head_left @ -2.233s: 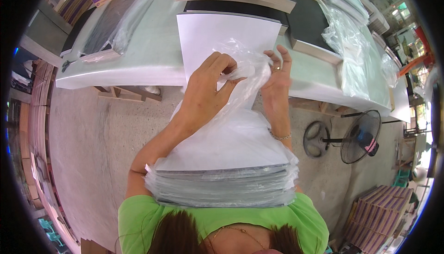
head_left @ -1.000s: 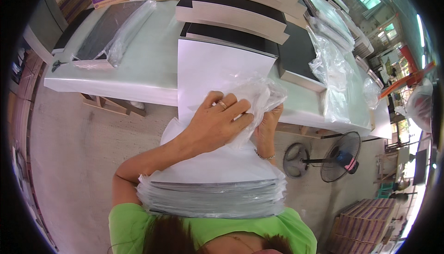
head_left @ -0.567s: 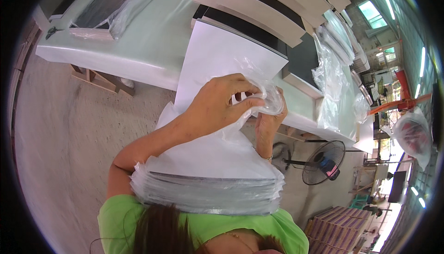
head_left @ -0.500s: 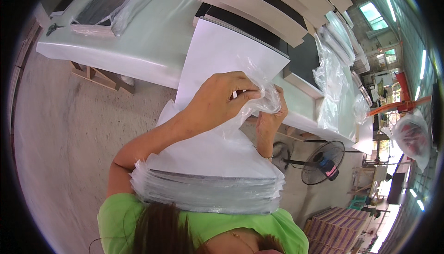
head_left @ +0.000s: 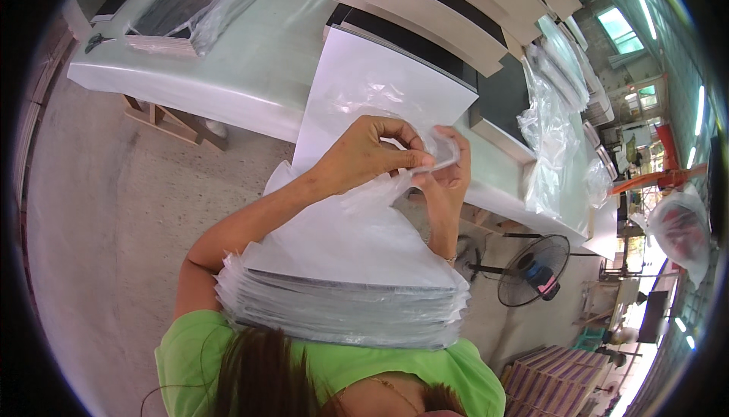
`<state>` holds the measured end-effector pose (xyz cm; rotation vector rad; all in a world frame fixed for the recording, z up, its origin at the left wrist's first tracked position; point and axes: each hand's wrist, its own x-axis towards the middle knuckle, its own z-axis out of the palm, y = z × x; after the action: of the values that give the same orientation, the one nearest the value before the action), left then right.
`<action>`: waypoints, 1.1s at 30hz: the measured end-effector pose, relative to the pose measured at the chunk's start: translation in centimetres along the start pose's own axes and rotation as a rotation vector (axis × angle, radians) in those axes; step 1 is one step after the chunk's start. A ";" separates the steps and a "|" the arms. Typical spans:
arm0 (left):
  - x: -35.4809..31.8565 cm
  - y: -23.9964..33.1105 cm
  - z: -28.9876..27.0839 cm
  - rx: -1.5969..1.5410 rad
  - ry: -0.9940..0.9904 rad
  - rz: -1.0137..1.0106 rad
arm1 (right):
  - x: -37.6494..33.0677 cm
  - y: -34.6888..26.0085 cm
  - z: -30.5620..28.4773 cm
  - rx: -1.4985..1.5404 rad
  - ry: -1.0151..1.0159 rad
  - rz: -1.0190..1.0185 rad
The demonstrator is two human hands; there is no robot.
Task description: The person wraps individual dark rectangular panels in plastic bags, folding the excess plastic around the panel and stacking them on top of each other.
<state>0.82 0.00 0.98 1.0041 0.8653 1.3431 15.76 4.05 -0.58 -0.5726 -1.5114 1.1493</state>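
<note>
A single fisheye view from a camera worn on the person's head, looking steeply down over their own hair and green shirt (head_left: 228, 364). Both forearms rise from the lower edge toward the middle, close to the lens. The long pale table (head_left: 250, 83) lies across the top, farther off. Straight edges curve near the dark round rim. A standing fan (head_left: 535, 269) sits lower right, on the floor.

bag (head_left: 380, 189): thin clear plastic film, crinkled, glossy | stack of sheets (head_left: 342, 303): smooth matt white faces, plastic-wrapped | table (head_left: 250, 68): smooth pale green, slightly shiny | floor (head_left: 114, 212): rough matt concrete | fan (head_left: 531, 269): metal wire grille
</note>
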 end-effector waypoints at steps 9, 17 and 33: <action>0.9 -1.2 -0.6 0.029 0.068 -0.009 | 0.2 -0.1 -3.5 -0.127 0.185 0.021; 0.9 -0.8 -1.1 0.348 -0.070 -0.129 | -0.4 1.4 -6.3 0.157 0.242 0.026; -2.1 -1.5 -8.2 -0.244 0.133 -0.226 | -14.3 -2.8 -33.2 -0.954 0.678 -0.351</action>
<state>-6.45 -1.36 -3.44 0.6155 0.8627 1.2954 51.41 2.60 -7.05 -1.1306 -1.3899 -0.1275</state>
